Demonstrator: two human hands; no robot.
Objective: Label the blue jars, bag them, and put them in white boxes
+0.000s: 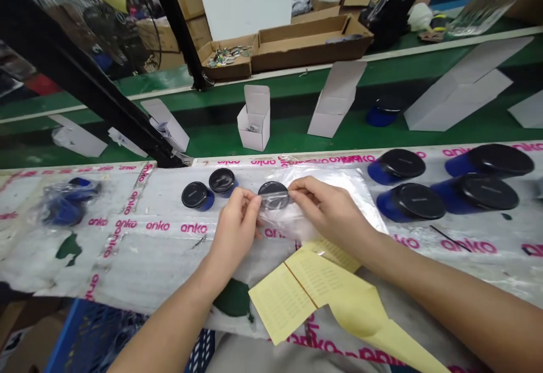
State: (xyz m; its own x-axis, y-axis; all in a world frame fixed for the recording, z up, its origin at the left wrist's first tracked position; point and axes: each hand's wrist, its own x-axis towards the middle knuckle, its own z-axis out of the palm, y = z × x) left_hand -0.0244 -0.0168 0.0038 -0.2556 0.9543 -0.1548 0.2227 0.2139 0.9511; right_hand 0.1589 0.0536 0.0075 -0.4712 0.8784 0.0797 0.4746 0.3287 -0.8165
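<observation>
Both hands pinch a clear plastic bag (pixel 286 217) at its upper edge, in the middle of the bench. My left hand (pixel 238 219) holds the left side with thumb and forefinger. On the right side, my right hand (pixel 324 206) grips the bag the same way. Just behind the plastic, between the fingertips, stands a jar with a black lid (pixel 272 190). Two small blue jars with black lids (pixel 197 195) are left of it. More clear bags (pixel 356 192) lie flat under and beside my right hand. Yellow printed sheets (pixel 282 299) rest nearer to me.
Larger blue jars (pixel 410 202) stand at the right. Wrapped blue items (pixel 68 203) lie far left. Open white boxes (pixel 254 121) line the green conveyor (pixel 207 130) behind, below cardboard trays (pixel 305 42). A black post (pixel 106 85) slants across the left. A blue crate (pixel 74 333) sits below.
</observation>
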